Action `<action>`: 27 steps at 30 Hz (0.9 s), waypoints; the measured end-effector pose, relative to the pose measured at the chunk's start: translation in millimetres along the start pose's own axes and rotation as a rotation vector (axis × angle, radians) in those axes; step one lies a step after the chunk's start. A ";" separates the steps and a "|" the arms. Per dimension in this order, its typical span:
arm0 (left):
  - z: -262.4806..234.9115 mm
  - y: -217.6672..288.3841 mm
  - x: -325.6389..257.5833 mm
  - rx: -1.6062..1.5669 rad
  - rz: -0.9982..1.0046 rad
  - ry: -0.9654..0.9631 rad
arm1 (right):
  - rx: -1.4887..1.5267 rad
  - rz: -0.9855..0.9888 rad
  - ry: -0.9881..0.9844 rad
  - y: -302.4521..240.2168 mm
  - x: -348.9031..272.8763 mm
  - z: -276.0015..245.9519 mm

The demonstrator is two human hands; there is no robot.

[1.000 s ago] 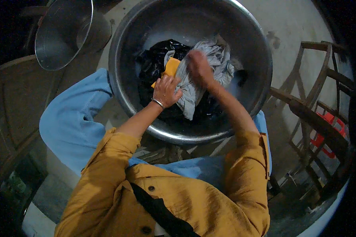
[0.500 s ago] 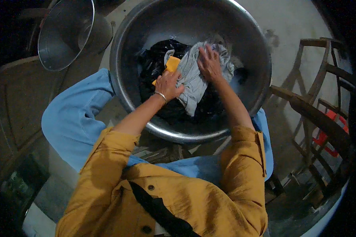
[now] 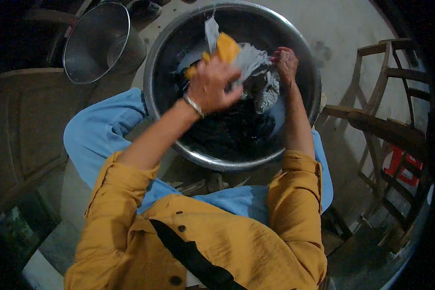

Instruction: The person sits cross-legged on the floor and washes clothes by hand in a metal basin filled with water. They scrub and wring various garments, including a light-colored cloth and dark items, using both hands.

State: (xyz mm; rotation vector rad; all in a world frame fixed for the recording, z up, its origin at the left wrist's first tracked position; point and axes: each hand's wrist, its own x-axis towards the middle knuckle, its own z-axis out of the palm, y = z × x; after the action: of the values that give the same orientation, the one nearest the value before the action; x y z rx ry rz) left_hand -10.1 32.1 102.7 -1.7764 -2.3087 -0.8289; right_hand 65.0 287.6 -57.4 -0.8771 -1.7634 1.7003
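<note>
Filling the upper middle of the frame is the big steel basin [image 3: 152, 104], round and wide, with dark water and a heap of dark laundry [image 3: 227, 130] lying soaked along its lower half, so plenty in there looks unwashed as yet. Over at the upper left sits a smaller metal pot [image 3: 94, 43], standing apart from the basin, and at the right edge a wooden chair frame [image 3: 386, 87] waits well clear of the action. Now to the centre of the basin: the grey garment [image 3: 256, 77] is lifted out of the water, bunched and wet, stretched between both hands. The left hand [image 3: 210, 87], raised and a touch blurred, has its fingers closed tight around the cloth together with a yellow-orange piece [image 3: 226, 47], soap or sponge, hard to say which. The right hand [image 3: 286, 63], at the basin's upper right, pinches the other end of the garment with curled fingers. By my reading, this one piece is mid-scrub, with rinsing, wringing and the dark pile left to do.
</note>
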 end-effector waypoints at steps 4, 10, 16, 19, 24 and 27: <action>49.4 -4.2 -66.2 -0.120 -0.220 -0.391 | -0.286 -0.243 0.163 6.6 1.4 14.2; 97.1 -17.5 -98.8 0.140 -0.438 -0.479 | -0.624 -0.520 -0.623 57.7 -105.3 96.1; 105.4 -29.3 -121.4 0.066 -0.302 -0.321 | -1.092 -0.706 -0.391 39.1 -76.5 71.4; 113.0 -33.0 -125.1 0.065 -0.323 -0.297 | -0.953 -0.635 -0.396 62.0 -64.7 70.7; 113.9 -35.5 -126.8 0.074 -0.338 -0.304 | -0.867 -0.621 -0.464 22.9 -117.6 84.8; 110.9 -34.6 -123.7 0.050 -0.365 -0.353 | -0.924 -0.790 -0.444 38.5 -106.6 86.3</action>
State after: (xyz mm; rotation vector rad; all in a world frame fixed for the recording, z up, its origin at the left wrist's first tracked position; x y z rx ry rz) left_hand 22.0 -26.6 -53.3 -1.6125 -2.9107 -0.5214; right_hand 72.0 150.3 -94.8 -0.0089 -2.7483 0.5406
